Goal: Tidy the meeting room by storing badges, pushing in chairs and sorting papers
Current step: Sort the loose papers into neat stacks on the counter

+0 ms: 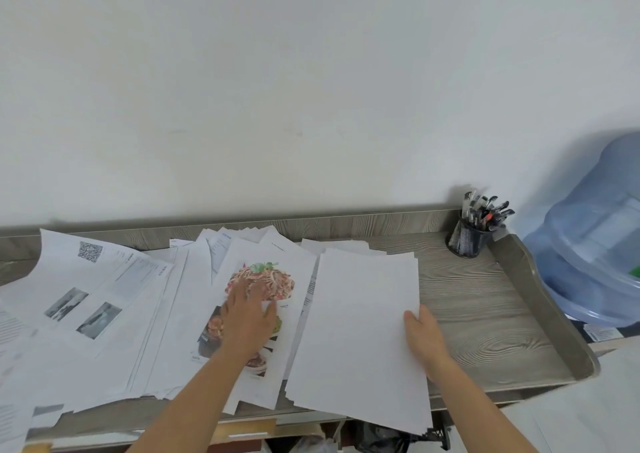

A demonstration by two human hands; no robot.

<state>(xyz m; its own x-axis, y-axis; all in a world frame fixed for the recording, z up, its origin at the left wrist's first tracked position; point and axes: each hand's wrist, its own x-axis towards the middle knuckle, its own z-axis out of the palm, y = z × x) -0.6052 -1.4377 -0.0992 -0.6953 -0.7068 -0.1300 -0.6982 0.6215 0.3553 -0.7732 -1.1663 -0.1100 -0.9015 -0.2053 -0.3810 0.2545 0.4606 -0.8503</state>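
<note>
Papers (pixel 114 300) litter the desk (pixel 485 314). My left grip (pixel 247 317), fingers spread, presses flat on a food-photo sheet (pixel 277 272); my right grip (pixel 424 338) pinches the blank stack (pixel 360 314) beside it by its right edge.

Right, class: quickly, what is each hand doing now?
Left hand: open, flat on the food-photo sheet.
Right hand: grips the edge of the blank paper stack.

single head-worn wide-angle view, facing forward and down, close above a grey wood-grain desk (pixel 485 314), plain white wall (pixel 311 89) across the upper half, left forearm (pixel 197 400) and right forearm (pixel 481 414) entering at the bottom edge
</note>
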